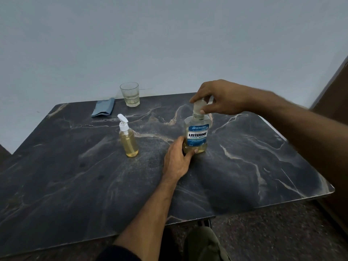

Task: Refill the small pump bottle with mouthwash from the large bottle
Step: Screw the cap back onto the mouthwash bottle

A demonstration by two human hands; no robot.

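Hands gripping large bottle, mid-table, edges distant

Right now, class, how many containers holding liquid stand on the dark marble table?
3: the clear glass tumbler at the back, the small pump bottle mid-table, and the large blue-labelled mouthwash bottle right of it.

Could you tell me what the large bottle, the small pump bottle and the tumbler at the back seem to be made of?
Large bottle: likely clear glossy plastic, with a printed blue label and a translucent cap.
Small pump bottle: clear, probably plastic, since yellowish liquid shows through it; its white pump head looks like opaque plastic.
Tumbler: appears to be glass, transparent with a thick base, though clear plastic cannot be ruled out.
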